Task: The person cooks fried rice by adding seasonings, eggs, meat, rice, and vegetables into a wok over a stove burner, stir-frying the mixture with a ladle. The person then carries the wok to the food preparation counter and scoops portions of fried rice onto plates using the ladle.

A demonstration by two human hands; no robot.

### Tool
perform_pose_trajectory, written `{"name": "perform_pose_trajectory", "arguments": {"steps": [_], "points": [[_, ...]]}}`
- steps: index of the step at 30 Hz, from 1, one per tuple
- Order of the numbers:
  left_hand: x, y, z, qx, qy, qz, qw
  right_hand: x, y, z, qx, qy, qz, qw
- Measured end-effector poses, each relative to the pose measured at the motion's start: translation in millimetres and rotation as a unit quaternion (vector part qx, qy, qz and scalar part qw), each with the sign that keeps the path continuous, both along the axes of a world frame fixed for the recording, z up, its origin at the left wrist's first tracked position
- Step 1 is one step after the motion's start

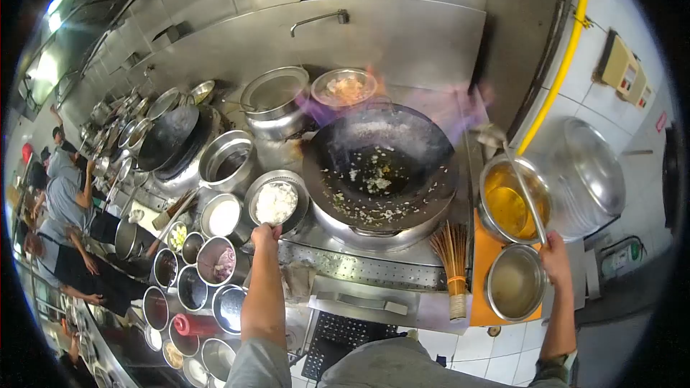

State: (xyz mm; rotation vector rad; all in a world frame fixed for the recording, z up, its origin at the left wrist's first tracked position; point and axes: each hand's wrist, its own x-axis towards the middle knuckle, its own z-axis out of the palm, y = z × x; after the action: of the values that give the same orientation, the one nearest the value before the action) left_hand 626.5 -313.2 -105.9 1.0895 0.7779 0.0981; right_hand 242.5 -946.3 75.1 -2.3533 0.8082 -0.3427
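My left hand (266, 236) is closed on the near edge of a round metal bowl (302, 210) that holds white chopped pieces (276, 202). Right of it, a large black wok (424, 151) sits on a burner, with oil and small pale bits (377, 179) in its bottom and up its sides. Flames (330, 109) show behind the wok's rim. My right hand (555, 259) grips the handle of a long ladle (525, 190). The ladle's head is raised beyond a metal pot of yellow oil (510, 201).
A bamboo brush (454, 266) stands right of the wok. A pot of cloudy liquid (516, 282) is beside my right hand. Several ingredient containers (215, 259) crowd the left. Other people (65, 208) work further left. A tap (320, 21) juts from the back wall.
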Motion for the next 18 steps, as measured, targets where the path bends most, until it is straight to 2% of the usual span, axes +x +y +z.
{"name": "perform_pose_trajectory", "arguments": {"steps": [1,3,4,5,6,7,8,9,10,11,12,13,14,15,16,17,18], "points": [[-4.0,-1.0,2.3,0.0,0.016,-0.001,1.0,0.2,20.9,8.3,0.185,-0.006,-0.032,0.982],[-23.0,-3.1,20.7,-0.007,0.039,-0.025,0.999,-2.7,53.7,1.5,0.299,-0.077,-0.039,0.95],[-37.3,-5.5,25.2,0.003,0.004,-0.043,0.999,10.9,76.1,16.2,0.301,-0.068,-0.01,0.951],[-54.4,-16.1,42.8,-0.027,0.009,-0.029,0.999,18.9,103.6,37.0,0.36,-0.113,0.016,0.926],[-64.3,-13.0,33.6,0.178,-0.004,-0.154,0.972,27.5,121.6,47.8,0.42,-0.155,0.038,0.893],[-93.9,-39.1,67.4,0.336,-0.058,-0.139,0.93,40.0,129.2,48.7,0.426,-0.141,0.065,0.891],[-136.6,-84.7,145.1,0.405,-0.098,-0.116,0.901,51.7,137.0,48.9,0.435,-0.167,0.088,0.88],[-149.3,-103.0,140.7,0.388,-0.255,-0.146,0.873,64.1,146.2,49.1,0.443,-0.195,0.111,0.868],[-150.9,-125.9,126.3,0.563,-0.343,-0.145,0.738,77.4,158.2,46.7,0.483,-0.208,0.136,0.839],[-173.0,-153.0,194.9,0.402,-0.407,-0.284,0.769,90.5,167.0,43.6,0.487,-0.187,0.164,0.837],[-178.9,-174.3,197.3,0.56,-0.44,-0.282,0.643,103.0,175.8,39.6,0.518,-0.228,0.224,0.794],[-182.0,-190.0,184.9,0.605,-0.432,-0.298,0.599,114.9,186.8,35.5,0.548,-0.271,0.275,0.742],[-184.3,-201.4,178.2,0.627,-0.37,-0.37,0.577,122.8,196.6,35.5,0.58,-0.278,0.256,0.722],[-187.5,-200.7,178.1,0.62,-0.378,-0.374,0.577,134.9,200.4,32.4,0.603,-0.257,0.296,0.695],[-185.2,-206.0,179.1,0.637,-0.324,-0.399,0.575,139.2,202.6,31.1,0.531,-0.237,0.306,0.754],[-182.5,-213.1,181.9,0.652,-0.277,-0.428,0.561,133.1,233.8,60.0,0.439,-0.216,0.233,0.841],[-186.5,-215.0,183.6,0.651,-0.282,-0.414,0.57,126.1,247.6,81.0,0.425,-0.199,0.208,0.858]]}}
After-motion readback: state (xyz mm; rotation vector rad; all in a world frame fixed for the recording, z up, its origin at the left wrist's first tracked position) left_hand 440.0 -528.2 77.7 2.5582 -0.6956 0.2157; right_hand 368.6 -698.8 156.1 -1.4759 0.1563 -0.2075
